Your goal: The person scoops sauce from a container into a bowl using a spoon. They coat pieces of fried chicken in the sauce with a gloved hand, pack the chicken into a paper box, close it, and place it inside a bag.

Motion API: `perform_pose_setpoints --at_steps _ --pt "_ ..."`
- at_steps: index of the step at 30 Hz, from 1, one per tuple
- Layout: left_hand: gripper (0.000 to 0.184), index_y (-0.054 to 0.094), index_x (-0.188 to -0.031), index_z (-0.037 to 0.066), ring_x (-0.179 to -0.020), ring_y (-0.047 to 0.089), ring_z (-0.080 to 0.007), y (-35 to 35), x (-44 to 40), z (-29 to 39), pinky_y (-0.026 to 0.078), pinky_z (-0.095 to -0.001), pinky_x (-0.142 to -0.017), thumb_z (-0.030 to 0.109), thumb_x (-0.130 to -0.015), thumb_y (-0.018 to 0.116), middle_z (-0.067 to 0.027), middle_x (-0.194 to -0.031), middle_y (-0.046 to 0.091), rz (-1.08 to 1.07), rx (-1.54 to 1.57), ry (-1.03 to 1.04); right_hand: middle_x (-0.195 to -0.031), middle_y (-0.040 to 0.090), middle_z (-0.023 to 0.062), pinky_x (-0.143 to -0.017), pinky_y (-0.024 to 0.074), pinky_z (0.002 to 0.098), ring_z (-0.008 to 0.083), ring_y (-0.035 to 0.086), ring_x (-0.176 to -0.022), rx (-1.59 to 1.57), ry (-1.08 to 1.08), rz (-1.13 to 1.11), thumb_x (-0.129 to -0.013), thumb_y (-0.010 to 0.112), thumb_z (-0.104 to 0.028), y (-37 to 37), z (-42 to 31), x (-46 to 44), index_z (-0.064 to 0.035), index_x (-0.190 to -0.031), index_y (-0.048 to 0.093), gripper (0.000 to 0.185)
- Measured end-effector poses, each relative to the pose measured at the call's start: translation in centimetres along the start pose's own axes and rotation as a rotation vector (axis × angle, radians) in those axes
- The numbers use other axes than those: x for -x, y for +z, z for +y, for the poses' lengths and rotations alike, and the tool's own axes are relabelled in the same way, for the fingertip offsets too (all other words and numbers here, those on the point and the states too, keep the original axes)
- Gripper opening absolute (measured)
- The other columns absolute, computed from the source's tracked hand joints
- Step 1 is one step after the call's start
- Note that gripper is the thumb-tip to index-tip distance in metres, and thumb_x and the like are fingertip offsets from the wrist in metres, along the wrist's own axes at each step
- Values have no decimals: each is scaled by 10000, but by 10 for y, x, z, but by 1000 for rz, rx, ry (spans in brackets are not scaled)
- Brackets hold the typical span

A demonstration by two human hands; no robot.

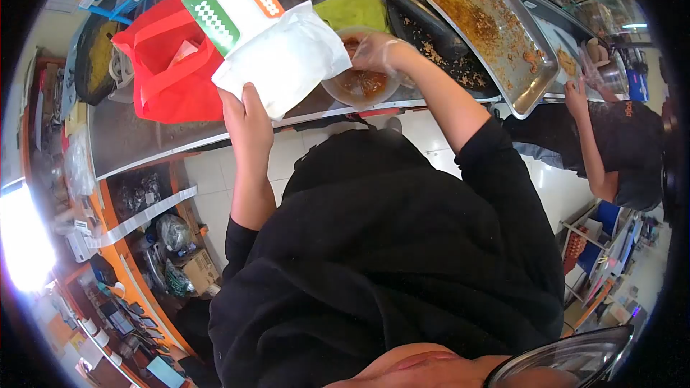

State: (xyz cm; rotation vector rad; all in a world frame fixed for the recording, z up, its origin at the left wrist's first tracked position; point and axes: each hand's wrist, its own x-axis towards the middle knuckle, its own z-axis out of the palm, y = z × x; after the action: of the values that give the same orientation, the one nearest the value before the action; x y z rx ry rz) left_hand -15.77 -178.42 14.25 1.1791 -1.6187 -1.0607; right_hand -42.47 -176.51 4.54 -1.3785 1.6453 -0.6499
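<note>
At the upper middle of the frame, the left hand (248,126) pinches the near edge of the white paper (284,65), thumb on top and fingers mostly hidden beneath. The paper slopes against the box (233,7); whether the hand also supports the box cannot be told. With the grip so near one edge, the paper could sag or tip, and any load in it would slide toward the bench (122,133) front.

The right hand (382,56), in a clear glove, is over the bowl (345,99) with fingers bent down; how far they are closed, and on what, cannot be seen. The bowl sits just beside the paper's right edge, so a drip from the glove could stain it, and a knock from the wrist could spill the brown sauce (366,88). At upper right, the tray (525,109) appears to overhang the bench edge, where a passing elbow could catch it.
</note>
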Motion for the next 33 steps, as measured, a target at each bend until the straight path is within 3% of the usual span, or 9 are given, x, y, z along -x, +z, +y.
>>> perform_pose_setpoints --at_steps 2,9,12,16,21,24,25,29,33 --pt "408 366 -1276 -65 -1074 500 -240 -1 5 -8 374 -329 -925 99 -903 385 -178 -1196 504 16 5 -52 -954 647 93 -767 466 310 176 599 -863 -30 237 -140 -704 690 -278 -24 -17 7 -55 -1063 621 429" --pt "362 426 -1203 -78 -1041 529 -260 9 8 -21 391 -341 -915 89 -883 402 -196 -1147 524 -98 61 -77 -1118 600 67 -820 517 373 167 606 -965 -781 197 14 -732 733 -219 -76 -39 65 -44 -1130 574 462" --pt "403 393 -1252 -41 -1050 531 -235 23 7 -33 409 -326 -907 159 -906 447 -173 -1163 524 -178 288 -245 -1113 601 87 -837 524 385 182 604 -988 -775 -59 -125 -712 733 -163 -86 -52 70 -10 -1163 549 511" --pt "470 353 -1313 9 -1115 523 -262 56 2 -46 427 -375 -935 298 -948 423 -153 -1229 504 -344 618 -568 -1058 614 85 -838 505 307 193 600 -994 -556 -104 -281 -625 724 -73 -86 -104 87 33 -1196 516 617" --pt "586 303 -1354 51 -1161 504 -296 51 10 -29 429 -431 -953 478 -953 331 -135 -1304 459 -519 865 -654 -1119 618 56 -868 468 299 169 584 -1016 -199 -217 -297 -598 774 -132 -46 -122 75 -88 -1280 493 739" --pt "614 286 -1365 62 -1181 484 -298 51 12 -32 424 -471 -952 510 -944 310 -131 -1322 439 -505 882 -594 -1135 611 112 -874 459 315 271 592 -997 526 -418 -128 -669 735 -217 -28 -124 72 -153 -1300 475 686" --pt "615 285 -1366 65 -1190 476 -301 54 11 -42 425 -485 -948 512 -944 307 -131 -1325 435 -505 867 -564 -1096 623 120 -854 464 332 303 598 -967 551 -247 -160 -706 704 -258 -25 -133 78 -139 -1258 522 594" --pt "611 292 -1371 91 -1214 448 -299 51 17 -34 410 -481 -960 525 -941 297 -125 -1334 427 -494 904 -638 -973 664 121 -809 479 319 253 630 -896 362 -30 23 -760 649 -144 -23 -130 74 -102 -1046 665 290" --pt "608 299 -1373 97 -1224 438 -295 47 17 -40 384 -472 -985 526 -943 288 -119 -1350 414 -449 920 -694 -914 684 93 -778 501 315 177 644 -876 -120 9 68 -772 636 -17 -24 -108 65 -29 -987 665 217"
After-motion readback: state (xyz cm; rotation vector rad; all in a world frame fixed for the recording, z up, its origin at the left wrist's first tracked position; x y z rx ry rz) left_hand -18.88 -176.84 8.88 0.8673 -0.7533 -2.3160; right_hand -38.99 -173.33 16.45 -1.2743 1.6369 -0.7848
